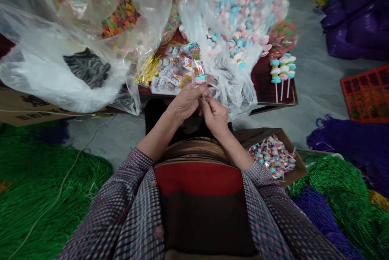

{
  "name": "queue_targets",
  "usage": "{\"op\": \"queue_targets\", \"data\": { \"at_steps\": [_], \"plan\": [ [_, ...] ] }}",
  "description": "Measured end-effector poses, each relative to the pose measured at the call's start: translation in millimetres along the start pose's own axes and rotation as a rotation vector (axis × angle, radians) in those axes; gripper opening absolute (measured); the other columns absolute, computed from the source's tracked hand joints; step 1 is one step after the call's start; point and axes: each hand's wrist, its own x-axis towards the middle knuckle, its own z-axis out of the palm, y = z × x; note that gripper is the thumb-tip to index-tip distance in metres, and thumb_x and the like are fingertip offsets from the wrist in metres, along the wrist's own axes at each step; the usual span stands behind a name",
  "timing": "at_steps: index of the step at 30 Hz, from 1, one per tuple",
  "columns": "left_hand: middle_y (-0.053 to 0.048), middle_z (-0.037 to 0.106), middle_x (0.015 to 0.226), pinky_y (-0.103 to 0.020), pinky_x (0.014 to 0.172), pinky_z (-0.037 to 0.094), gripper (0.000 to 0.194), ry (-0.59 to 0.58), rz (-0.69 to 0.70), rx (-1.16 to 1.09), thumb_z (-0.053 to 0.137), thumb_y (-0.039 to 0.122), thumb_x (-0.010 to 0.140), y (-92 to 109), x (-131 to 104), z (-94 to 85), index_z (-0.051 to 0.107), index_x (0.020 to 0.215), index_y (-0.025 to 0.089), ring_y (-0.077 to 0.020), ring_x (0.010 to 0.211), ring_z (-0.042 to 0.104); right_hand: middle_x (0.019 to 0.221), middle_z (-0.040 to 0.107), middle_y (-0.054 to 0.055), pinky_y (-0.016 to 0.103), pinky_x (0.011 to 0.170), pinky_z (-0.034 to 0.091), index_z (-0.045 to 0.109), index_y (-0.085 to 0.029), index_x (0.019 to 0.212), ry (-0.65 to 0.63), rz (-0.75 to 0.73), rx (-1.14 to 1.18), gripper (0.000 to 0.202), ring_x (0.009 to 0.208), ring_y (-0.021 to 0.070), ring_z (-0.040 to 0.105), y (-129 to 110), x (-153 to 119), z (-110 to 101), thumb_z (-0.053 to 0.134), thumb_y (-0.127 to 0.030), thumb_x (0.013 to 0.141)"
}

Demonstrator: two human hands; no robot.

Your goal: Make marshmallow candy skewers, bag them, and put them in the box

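Observation:
Near the table's front edge, a bagged candy skewer [199,74] in a clear printed wrapper points away from me. My left hand [189,101] is closed around its lower part. My right hand [216,114] pinches at the bottom end of the wrapper, just beside the left fingers; the stick is mostly hidden. Behind the hands lie flat printed bags [170,74] and gold twist ties [148,71]. Three unwrapped candy skewers [283,71] rest at the table's right corner, their white sticks towards me.
Large plastic bags of gummies [121,16] and pastel candies [243,0] cover the table's back. A dark bundle [87,66] lies at left. Below right stands a cardboard box [299,164] of wrapped candies. Green cords [51,191] and an orange crate [367,93] are on the floor.

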Motion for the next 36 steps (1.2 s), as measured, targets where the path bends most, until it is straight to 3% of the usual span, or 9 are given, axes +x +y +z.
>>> {"op": "queue_targets", "data": {
  "at_steps": [8, 15, 19, 22, 24, 27, 31, 33, 36],
  "plan": [
    [0.008, 0.050, 0.058, -0.018, 0.036, 0.034, 0.023, -0.027, -0.071, 0.104, 0.073, 0.037, 0.092, -4.7, 0.3, -1.6, 0.067, 0.097, 0.015, -0.0060, 0.044, 0.048, 0.057, 0.065, -0.002, 0.029, 0.064, 0.052, 0.069, -0.022, 0.088, -0.017, 0.075, 0.053, 0.032, 0.052, 0.0136, 0.059, 0.5, -2.0, 3.0, 0.050, -0.044, 0.102],
    [0.007, 0.050, 0.059, -0.019, 0.053, 0.049, 0.028, -0.135, 0.006, 0.064, 0.078, 0.032, 0.088, 2.0, -5.9, -10.6, 0.060, 0.076, 0.016, -0.0061, 0.053, 0.053, 0.055, 0.065, -0.001, 0.028, 0.060, 0.049, 0.065, -0.022, 0.065, -0.221, 0.166, 0.116, 0.054, 0.052, 0.0123, 0.057, -13.4, 14.3, -37.6, 0.057, -0.065, 0.095],
    [0.009, 0.043, 0.053, -0.023, 0.059, 0.052, 0.039, -0.381, -0.110, 0.015, 0.088, 0.045, 0.076, -4.3, -19.5, 0.1, 0.061, 0.075, 0.016, -0.0059, 0.048, 0.049, 0.076, 0.074, 0.000, 0.032, 0.069, 0.057, 0.074, -0.027, 0.099, -0.029, 0.253, 0.435, 0.045, 0.068, 0.0156, 0.069, -18.2, 34.9, -60.8, 0.067, -0.070, 0.087],
    [0.010, 0.039, 0.051, -0.027, 0.059, 0.053, 0.049, -0.584, -0.304, 0.021, 0.087, 0.056, 0.074, -14.5, -28.2, 12.1, 0.055, 0.070, 0.018, -0.0066, 0.044, 0.046, 0.096, 0.079, 0.003, 0.041, 0.078, 0.064, 0.072, -0.030, 0.114, -0.205, 0.335, 0.745, 0.063, 0.086, 0.0227, 0.076, -23.2, 43.7, -61.1, 0.076, -0.076, 0.072],
    [0.010, 0.037, 0.050, -0.027, 0.058, 0.051, 0.053, -0.645, -0.347, 0.045, 0.085, 0.059, 0.074, -18.7, -30.2, 15.8, 0.049, 0.068, 0.020, -0.0064, 0.043, 0.043, 0.093, 0.079, 0.002, 0.045, 0.081, 0.066, 0.072, -0.029, 0.112, -0.284, 0.380, 0.886, 0.064, 0.086, 0.0243, 0.077, -26.1, 45.2, -56.6, 0.081, -0.074, 0.067],
    [0.011, 0.035, 0.054, -0.027, 0.058, 0.049, 0.048, -0.545, -0.238, 0.220, 0.075, 0.057, 0.085, -19.9, -26.5, 13.3, 0.046, 0.072, 0.022, -0.0068, 0.045, 0.038, 0.081, 0.076, -0.002, 0.042, 0.084, 0.067, 0.070, -0.029, 0.104, -0.188, 0.375, 0.904, 0.051, 0.080, 0.0207, 0.076, -24.4, 45.9, -46.0, 0.085, -0.064, 0.070],
    [0.005, 0.048, 0.064, -0.028, 0.068, 0.047, 0.024, -0.063, 0.112, 0.772, 0.060, 0.045, 0.098, -21.2, -15.2, 4.3, 0.057, 0.092, 0.021, -0.0122, 0.058, 0.049, 0.087, 0.077, -0.001, 0.036, 0.084, 0.065, 0.066, -0.029, 0.105, 0.056, 0.279, 0.704, 0.044, 0.083, 0.0177, 0.074, -10.9, 49.8, -28.6, 0.080, -0.062, 0.080],
    [0.002, 0.055, 0.070, -0.028, 0.071, 0.047, 0.022, 0.102, 0.265, 0.939, 0.063, 0.043, 0.097, -22.2, -11.2, 0.2, 0.060, 0.095, 0.022, -0.0148, 0.067, 0.055, 0.093, 0.078, 0.002, 0.037, 0.083, 0.065, 0.064, -0.029, 0.112, 0.086, 0.229, 0.569, 0.045, 0.086, 0.0185, 0.074, -5.2, 52.1, -24.3, 0.072, -0.065, 0.086],
    [0.004, 0.049, 0.063, -0.025, 0.061, 0.044, 0.032, 0.009, 0.239, 0.761, 0.062, 0.054, 0.095, -19.1, -10.3, -5.3, 0.059, 0.089, 0.022, -0.0115, 0.057, 0.048, 0.103, 0.078, 0.007, 0.039, 0.077, 0.064, 0.062, -0.029, 0.122, -0.029, 0.176, 0.424, 0.052, 0.091, 0.0211, 0.075, -3.5, 55.9, -29.7, 0.062, -0.070, 0.090]
  ]
}}
